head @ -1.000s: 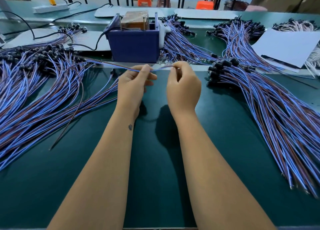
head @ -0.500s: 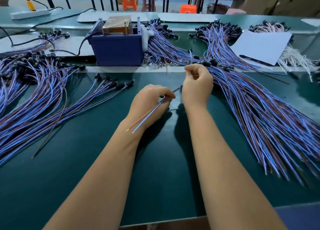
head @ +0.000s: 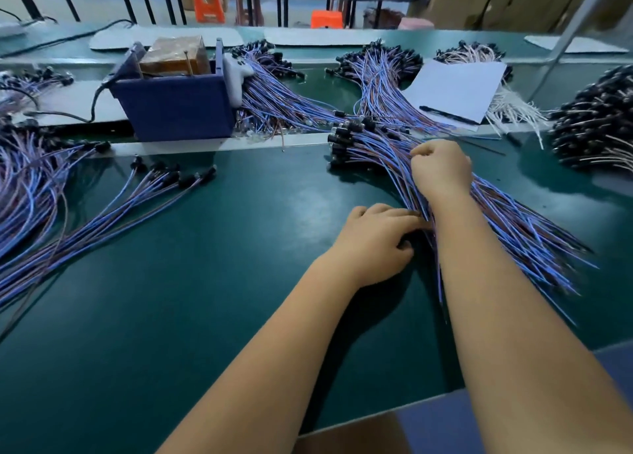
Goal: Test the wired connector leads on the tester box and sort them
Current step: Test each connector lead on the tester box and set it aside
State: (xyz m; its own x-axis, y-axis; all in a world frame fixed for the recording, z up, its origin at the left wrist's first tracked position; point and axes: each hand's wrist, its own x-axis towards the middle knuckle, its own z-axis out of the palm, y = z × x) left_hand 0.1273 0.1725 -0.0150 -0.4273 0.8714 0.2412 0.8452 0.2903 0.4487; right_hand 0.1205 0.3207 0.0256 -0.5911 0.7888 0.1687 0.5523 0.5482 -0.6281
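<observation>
The blue tester box (head: 178,107) stands at the back left of the green mat. A thick pile of blue and brown connector leads (head: 513,220) with black plugs fans out to the right. My right hand (head: 442,171) lies on top of this pile, its fingers curled round some wires just behind the plugs. My left hand (head: 376,239) sits at the pile's near-left edge, fingertips and thumb closed on thin wires there; the right forearm hides where they run. A few leads (head: 164,183) lie apart left of centre, and a big pile (head: 27,186) is at far left.
More lead bundles (head: 274,90) lie behind the box and at the back (head: 380,73). A white sheet with a pen (head: 455,90) lies at the back right, beside a heap of black plugs (head: 596,121). A black cable (head: 92,111) runs left from the box.
Both hands left the tester box and moved right and toward me. The right hand went onto the right pile; the left hand, holding a lead half a second ago, followed to the pile's edge.
</observation>
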